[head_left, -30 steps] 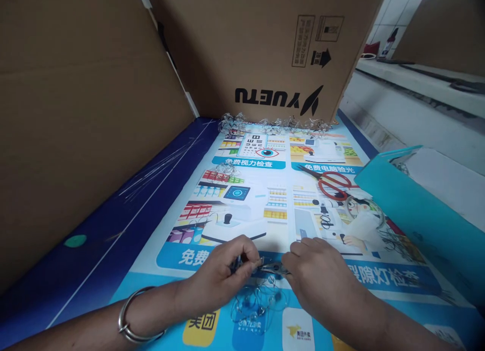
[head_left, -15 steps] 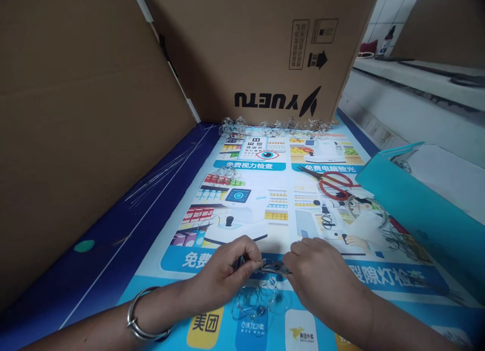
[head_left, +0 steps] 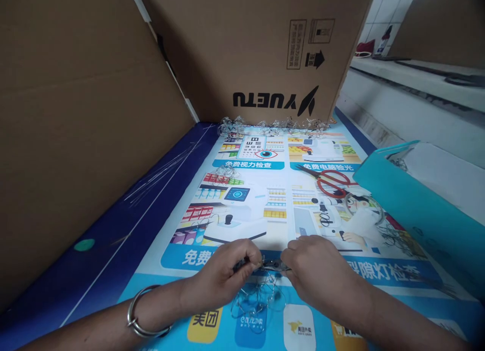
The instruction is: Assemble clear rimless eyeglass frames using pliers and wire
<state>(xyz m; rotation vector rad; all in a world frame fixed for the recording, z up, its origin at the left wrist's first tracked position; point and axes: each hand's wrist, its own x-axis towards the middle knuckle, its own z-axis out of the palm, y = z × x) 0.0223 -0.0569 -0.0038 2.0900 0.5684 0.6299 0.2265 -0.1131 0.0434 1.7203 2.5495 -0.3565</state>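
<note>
My right hand (head_left: 316,270) is closed around a pair of pliers (head_left: 276,264), whose jaws point left. Against the jaw tips, my left hand (head_left: 237,270) pinches thin wire between thumb and fingers. From between the two hands hangs a tangle of bent silver wire with small clear beads (head_left: 257,295), low over the printed sheet. The exact spot where the jaws meet the wire is too small to make out. My left wrist wears a silver bangle (head_left: 138,313).
Red-handled scissors (head_left: 333,183) and a coil of wire (head_left: 364,207) lie right of centre. Loose wire pieces (head_left: 397,240) sit beside a teal box (head_left: 409,204). Beaded wire clusters (head_left: 273,128) line the foot of the cardboard (head_left: 242,53). Straight wires (head_left: 162,174) lie left.
Both hands stay close together with the pliers between them. The right hand and pliers have shifted very slightly left, and the view has moved a little.
</note>
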